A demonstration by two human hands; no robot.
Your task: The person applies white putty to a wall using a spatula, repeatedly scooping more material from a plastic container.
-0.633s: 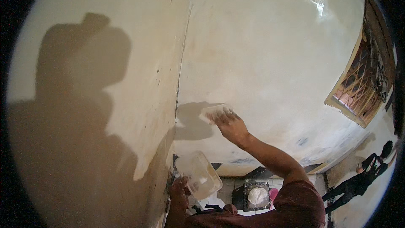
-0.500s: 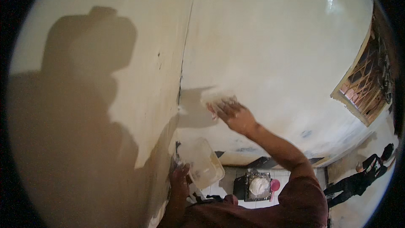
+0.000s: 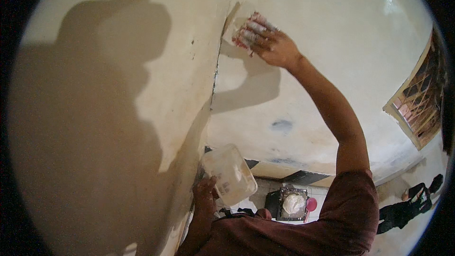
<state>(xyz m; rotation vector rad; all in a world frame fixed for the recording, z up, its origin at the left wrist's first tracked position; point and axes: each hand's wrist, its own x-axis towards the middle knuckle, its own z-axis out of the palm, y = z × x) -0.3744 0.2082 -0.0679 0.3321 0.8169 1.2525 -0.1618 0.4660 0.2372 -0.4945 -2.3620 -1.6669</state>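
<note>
My right hand [image 3: 272,45], smeared with whitish paste, is raised to the wall close to the corner. Its fingers are closed on a pale, flat scraper [image 3: 240,17] with red showing at its edge. The scraper's blade lies against the pale wall [image 3: 327,33], just right of the corner line. Lower down, my left hand [image 3: 204,189] grips the side of a whitish plastic tub [image 3: 232,173], tilted so that its inside shows. Greyish smudges mark the tub's inner surface; how much paste it holds I cannot tell.
The left wall [image 3: 185,90] carries my shadow. On the floor stands a dark box [image 3: 290,215] with a white mound on top, beside a pink dipper [image 3: 311,204]. A window with a lattice [image 3: 417,99] is at right. Another person in dark clothes [image 3: 410,208] stands lower right.
My right hand has moved up the wall and slightly left with the scraper, nearer the corner line. My left hand still holds the tub. The view has shifted a little.
</note>
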